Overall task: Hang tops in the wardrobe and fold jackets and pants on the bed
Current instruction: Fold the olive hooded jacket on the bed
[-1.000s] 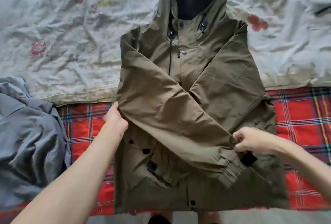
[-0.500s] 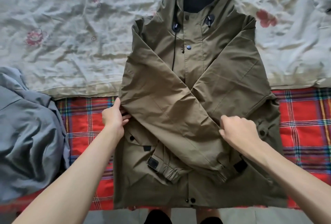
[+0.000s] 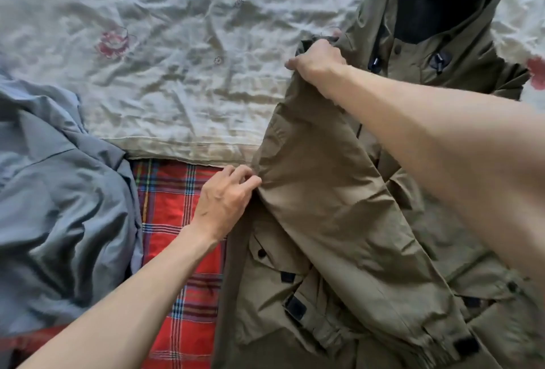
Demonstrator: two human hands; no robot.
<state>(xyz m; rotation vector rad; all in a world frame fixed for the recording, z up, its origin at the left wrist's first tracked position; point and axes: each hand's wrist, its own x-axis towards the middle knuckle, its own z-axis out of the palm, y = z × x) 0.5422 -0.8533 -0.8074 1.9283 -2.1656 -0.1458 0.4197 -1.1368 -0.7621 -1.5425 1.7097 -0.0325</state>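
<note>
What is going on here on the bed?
A person is folding an olive hooded jacket, which lies across a floral sheet and a red plaid blanket, with its sleeves crossed over the front. The right hand grips the jacket's edge at the shoulder, and the left hand pinches the same edge lower down. A crumpled grey-blue garment lies to the person's left.

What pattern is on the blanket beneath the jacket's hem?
The blanket is red tartan, seen best in the head view.
</note>
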